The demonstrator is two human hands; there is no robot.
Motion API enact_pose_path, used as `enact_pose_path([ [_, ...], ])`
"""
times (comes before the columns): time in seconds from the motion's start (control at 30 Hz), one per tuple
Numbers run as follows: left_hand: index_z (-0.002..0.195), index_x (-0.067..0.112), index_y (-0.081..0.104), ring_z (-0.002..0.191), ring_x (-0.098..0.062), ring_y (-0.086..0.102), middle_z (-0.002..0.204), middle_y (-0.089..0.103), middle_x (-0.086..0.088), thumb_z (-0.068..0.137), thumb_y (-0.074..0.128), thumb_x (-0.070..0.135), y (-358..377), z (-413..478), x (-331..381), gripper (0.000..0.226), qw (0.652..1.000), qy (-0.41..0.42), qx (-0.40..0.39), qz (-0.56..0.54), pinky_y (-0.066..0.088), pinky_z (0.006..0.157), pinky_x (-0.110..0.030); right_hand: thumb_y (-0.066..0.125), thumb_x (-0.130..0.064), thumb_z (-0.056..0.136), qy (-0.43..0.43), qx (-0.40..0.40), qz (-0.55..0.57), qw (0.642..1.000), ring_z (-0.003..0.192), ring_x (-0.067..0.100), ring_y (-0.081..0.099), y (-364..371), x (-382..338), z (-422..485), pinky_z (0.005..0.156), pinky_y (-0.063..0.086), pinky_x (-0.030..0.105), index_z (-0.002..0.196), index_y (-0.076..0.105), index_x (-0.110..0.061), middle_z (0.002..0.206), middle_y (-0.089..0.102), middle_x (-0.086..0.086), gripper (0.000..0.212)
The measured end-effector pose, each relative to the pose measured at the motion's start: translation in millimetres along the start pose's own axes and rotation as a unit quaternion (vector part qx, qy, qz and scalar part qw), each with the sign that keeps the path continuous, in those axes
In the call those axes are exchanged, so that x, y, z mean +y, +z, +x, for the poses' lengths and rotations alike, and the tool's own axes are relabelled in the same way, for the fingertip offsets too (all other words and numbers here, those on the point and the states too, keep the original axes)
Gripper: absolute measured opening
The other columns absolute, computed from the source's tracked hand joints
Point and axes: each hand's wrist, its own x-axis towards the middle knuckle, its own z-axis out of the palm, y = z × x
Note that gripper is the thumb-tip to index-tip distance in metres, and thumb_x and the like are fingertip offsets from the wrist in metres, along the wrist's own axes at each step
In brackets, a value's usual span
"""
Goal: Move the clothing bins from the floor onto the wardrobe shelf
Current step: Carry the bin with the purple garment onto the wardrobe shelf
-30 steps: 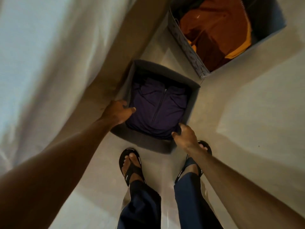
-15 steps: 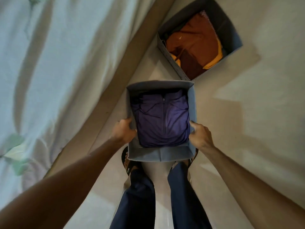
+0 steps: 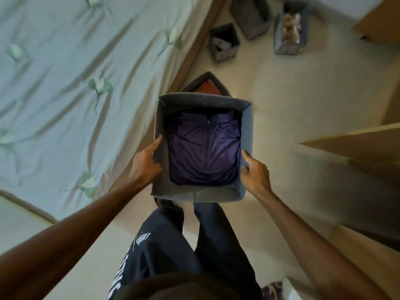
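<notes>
A grey fabric bin [image 3: 203, 100] with a folded purple zip top [image 3: 205, 148] inside is held up in front of me, above my legs. My left hand [image 3: 147, 163] grips its left wall and my right hand [image 3: 254, 169] grips its right wall. Just behind it, a second bin [image 3: 208, 82] with orange clothing stands on the floor, mostly hidden by the held bin. Three more grey bins sit farther back on the floor: one beside the bed [image 3: 224, 43], one behind it [image 3: 252, 17], and one to the right [image 3: 290, 29] with light items.
A bed with a pale green sheet [image 3: 75, 83] fills the left side, its tan frame edge [image 3: 190, 50] running beside the bins. Wooden wardrobe panels [image 3: 357, 146] jut in from the right. Beige floor [image 3: 292, 94] lies between them.
The purple-top bin has been lifted off the floor and raised toward me with both hands on its sides. The view has tilted up, showing more bins and the wardrobe.
</notes>
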Motion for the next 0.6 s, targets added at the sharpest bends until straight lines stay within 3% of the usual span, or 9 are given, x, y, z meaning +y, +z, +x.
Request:
enact_pose_path([
  [0.1,0.150,0.043,0.022,0.108,-0.024,0.063,0.131,0.060,-0.008,0.077,0.062,-0.002,-16.9,-18.8,55.9,0.095,0.999,0.030,0.009,-0.020,0.057,0.085,-0.040,0.046,-0.004,0.095,-0.001,0.039,0.001,0.999,0.068,0.023,0.064,-63.4,0.6,-16.6,0.068,0.052,0.031,0.147,0.036,-0.018,0.125,0.064,0.016,0.055],
  [0.27,0.147,0.041,0.033,0.094,-0.033,0.069,0.124,0.066,-0.009,0.072,0.059,-0.002,-25.5,-10.9,142.0,0.090,0.994,0.086,0.048,-0.046,0.059,0.073,-0.039,0.045,-0.002,0.094,0.000,0.117,0.023,0.993,0.051,0.017,0.052,-142.9,8.5,-6.4,0.058,0.043,0.029,0.146,0.039,-0.019,0.107,0.070,0.019,0.055],
  [0.33,0.147,0.042,0.033,0.090,-0.025,0.068,0.127,0.064,-0.009,0.073,0.059,-0.002,-28.7,4.5,174.7,0.089,0.993,0.101,0.051,-0.042,0.060,0.072,-0.038,0.044,-0.001,0.094,0.006,0.141,0.037,0.989,0.048,0.012,0.048,-168.7,9.5,8.6,0.057,0.040,0.028,0.146,0.039,-0.020,0.102,0.071,0.016,0.055],
  [0.4,0.146,0.045,0.031,0.074,-0.014,0.066,0.126,0.065,-0.008,0.073,0.057,-0.001,-33.0,30.3,207.3,0.091,0.991,0.119,0.046,-0.042,0.061,0.065,-0.039,0.044,-0.001,0.094,0.009,0.162,0.043,0.986,0.049,0.011,0.047,-196.4,6.7,30.5,0.059,0.040,0.027,0.146,0.040,-0.019,0.099,0.071,0.014,0.055],
  [0.5,0.146,0.045,0.033,0.060,-0.010,0.064,0.123,0.067,-0.008,0.069,0.054,-0.001,-40.6,78.8,252.7,0.092,0.988,0.137,0.052,-0.044,0.060,0.056,-0.036,0.044,0.000,0.094,0.005,0.187,0.055,0.981,0.057,0.017,0.056,-232.4,-2.8,67.5,0.063,0.047,0.030,0.146,0.040,-0.019,0.120,0.067,0.013,0.056],
  [0.6,0.146,0.042,0.035,0.085,-0.012,0.066,0.136,0.058,-0.010,0.069,0.053,-0.003,-52.5,122.2,306.6,0.090,0.986,0.154,0.056,-0.034,0.059,0.065,-0.033,0.044,-0.001,0.094,0.003,0.194,0.058,0.979,0.079,0.025,0.067,-270.6,-11.2,111.0,0.075,0.052,0.030,0.146,0.040,-0.020,0.142,0.053,0.009,0.056],
])
